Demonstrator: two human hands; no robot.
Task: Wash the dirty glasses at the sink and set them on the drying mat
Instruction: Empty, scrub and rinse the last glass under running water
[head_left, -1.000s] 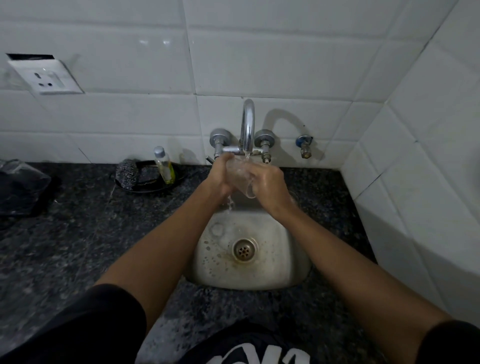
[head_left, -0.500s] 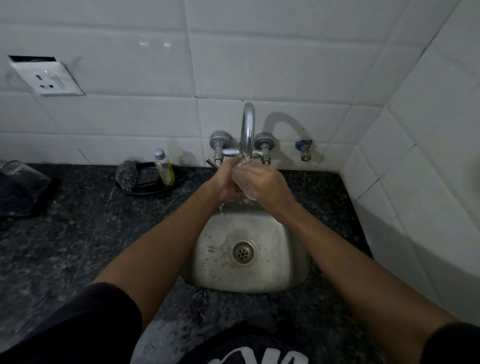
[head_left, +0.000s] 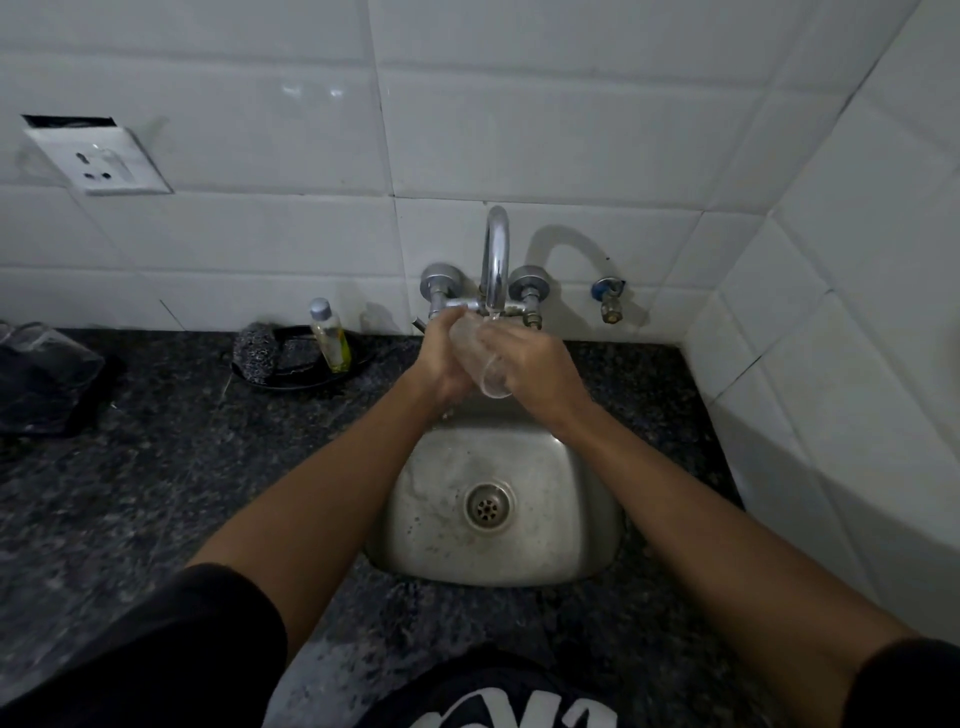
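Step in hand: rinsing. The person holds a clear drinking glass (head_left: 480, 358) under the spout of the curved chrome tap (head_left: 496, 260), in the upper centre of the frame, above the small square steel sink (head_left: 561, 519).

Glass: it is tilted, with its open rim toward the lower right. A thin stream of water seems to fall on it, but this is hard to see well.

Left hand (head_left: 441, 358): its fingers are curled round the left side of the glass and grasp it.

Right hand (head_left: 530, 364): it covers the right side of the glass and its fingers wrap the wall. If they rub the glass or only hold it, the picture does not show.

Drying mat: a dark flat thing (head_left: 41, 379) lies at the left edge of the frame on the speckled dark stone counter (head_left: 156, 467), with something transparent on it. Probably this is the mat, but the light is too weak to be sure.

Other things: a small bottle with yellow liquid (head_left: 330, 335) and a grey metal scrubber (head_left: 254, 353) stand in a black dish (head_left: 311, 379), left of the tap.

Next move: probably to pour out the water, then carry the glass to the left and set it down gently. The wet glass can slip, so one hand must grip it firmly.
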